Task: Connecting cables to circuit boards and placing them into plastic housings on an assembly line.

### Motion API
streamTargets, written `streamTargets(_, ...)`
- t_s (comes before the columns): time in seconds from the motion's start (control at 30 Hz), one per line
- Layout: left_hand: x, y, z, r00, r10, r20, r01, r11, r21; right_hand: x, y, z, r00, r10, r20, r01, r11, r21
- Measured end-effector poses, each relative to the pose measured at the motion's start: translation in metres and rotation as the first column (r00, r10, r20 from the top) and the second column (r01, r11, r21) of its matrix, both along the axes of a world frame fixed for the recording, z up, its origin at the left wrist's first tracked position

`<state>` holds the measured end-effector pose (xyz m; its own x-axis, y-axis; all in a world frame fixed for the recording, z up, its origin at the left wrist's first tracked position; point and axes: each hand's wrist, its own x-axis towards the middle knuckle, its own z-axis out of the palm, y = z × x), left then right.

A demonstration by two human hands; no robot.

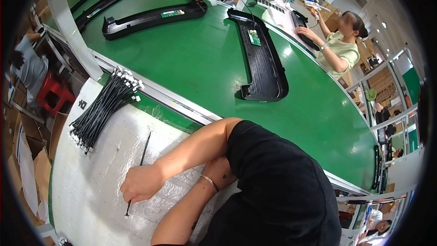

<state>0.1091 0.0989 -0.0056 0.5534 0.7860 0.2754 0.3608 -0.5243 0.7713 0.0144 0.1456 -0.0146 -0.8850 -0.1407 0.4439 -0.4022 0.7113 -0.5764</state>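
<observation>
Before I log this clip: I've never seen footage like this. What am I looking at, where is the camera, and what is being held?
There is no machine here: a person works with bare hands, and the single picture comes from a wide fisheye camera on their head, looking down, so straight edges bend. The forearms cross low in the frame. One hand is closed around a thin black cable on a white padded surface; which hand it is I cannot tell, and the other is hidden behind the black-sleeved arm. A bundle of black cables with white connectors lies to the left. Beyond is a green conveyor belt carrying long black plastic housings, where other people work.
</observation>
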Motion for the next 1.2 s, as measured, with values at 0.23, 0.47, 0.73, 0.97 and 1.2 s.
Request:
streamTargets(0.23, 0.003, 0.0, 0.0, 0.998, -0.003, -0.065, 0.005, 1.0, 0.025, 0.002, 0.003, -0.002, 1.0, -0.001, -0.002, 0.001, 1.0, 0.001)
streamTargets(0.47, 0.002, -0.003, 0.002, 0.999, 0.017, -0.045, -0.014, 0.998, 0.063, -0.001, 0.001, 0.001, 1.0, 0.027, -0.004, -0.027, 0.999, -0.039)
streamTargets(0.73, 0.001, 0.0, 0.005, 0.997, 0.021, -0.077, -0.021, 1.0, 0.008, -0.004, 0.002, -0.004, 0.998, 0.063, -0.026, -0.064, 0.997, -0.033)
streamTargets(0.97, 0.003, 0.002, 0.004, 0.994, -0.007, -0.109, 0.013, 0.998, 0.057, -0.001, 0.002, -0.005, 0.999, 0.035, -0.035, -0.036, 0.999, -0.038)
streamTargets(1.2, 0.002, 0.004, 0.007, 0.99, -0.054, -0.132, 0.048, 0.998, -0.045, -0.001, 0.007, -0.002, 1.0, 0.003, 0.012, -0.003, 1.0, -0.015)
